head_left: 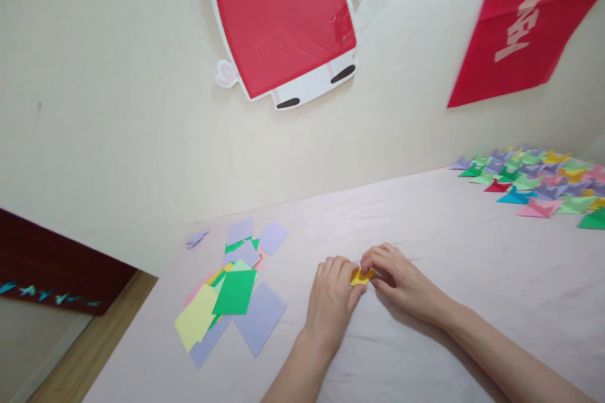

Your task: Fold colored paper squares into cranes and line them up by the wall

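A small folded piece of yellow paper (361,276) lies on the pale pink table (472,264), pinched between both hands. My left hand (331,302) curls its fingers over the paper's left side. My right hand (396,277) closes its fingertips on the right side. Only a small part of the yellow paper shows between the fingers.
A loose heap of coloured paper squares (235,292), green, yellow and lilac, lies to the left of my hands. Several folded paper figures (543,185) cover the table's far right. One lilac folded piece (196,239) sits near the wall. The table's left edge drops to a wooden floor (89,340).
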The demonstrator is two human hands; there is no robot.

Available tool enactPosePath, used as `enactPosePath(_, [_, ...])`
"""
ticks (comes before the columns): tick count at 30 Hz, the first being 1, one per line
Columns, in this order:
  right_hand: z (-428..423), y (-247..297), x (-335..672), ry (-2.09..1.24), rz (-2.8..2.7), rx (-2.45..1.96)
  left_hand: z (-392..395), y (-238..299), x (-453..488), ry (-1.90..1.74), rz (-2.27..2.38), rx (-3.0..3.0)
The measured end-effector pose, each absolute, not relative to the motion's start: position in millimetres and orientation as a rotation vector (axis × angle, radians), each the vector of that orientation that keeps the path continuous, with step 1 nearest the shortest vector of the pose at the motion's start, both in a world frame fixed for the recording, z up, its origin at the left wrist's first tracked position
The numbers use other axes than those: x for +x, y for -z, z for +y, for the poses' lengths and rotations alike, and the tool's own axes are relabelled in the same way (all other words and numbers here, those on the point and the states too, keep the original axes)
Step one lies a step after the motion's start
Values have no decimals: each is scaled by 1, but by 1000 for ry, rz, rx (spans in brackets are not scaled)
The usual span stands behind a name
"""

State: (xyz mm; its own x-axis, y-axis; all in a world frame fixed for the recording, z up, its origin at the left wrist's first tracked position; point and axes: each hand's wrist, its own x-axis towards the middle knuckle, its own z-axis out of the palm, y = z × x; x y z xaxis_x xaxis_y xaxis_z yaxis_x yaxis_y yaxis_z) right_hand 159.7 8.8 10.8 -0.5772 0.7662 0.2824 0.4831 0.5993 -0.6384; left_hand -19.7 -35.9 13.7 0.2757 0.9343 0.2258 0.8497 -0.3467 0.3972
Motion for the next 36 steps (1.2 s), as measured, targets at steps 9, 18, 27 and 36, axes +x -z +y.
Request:
enactPosePath(9, [11,-5,156,-718,-2187,-1103,-33,-10,-18,-764,1668,2361])
enactPosePath(18, [11,-12,156,-674,-2201,-1037,-35,-11,-17,-833,1690,2267])
enactPosePath(27, [18,-9,161,-633,-2071,-978,-34,-15,-22,-1002,1672,2182])
enactPosePath(36, [9,1,145,-1094,-1661,-1070,-34,-9,-19,-1200,1743,1988])
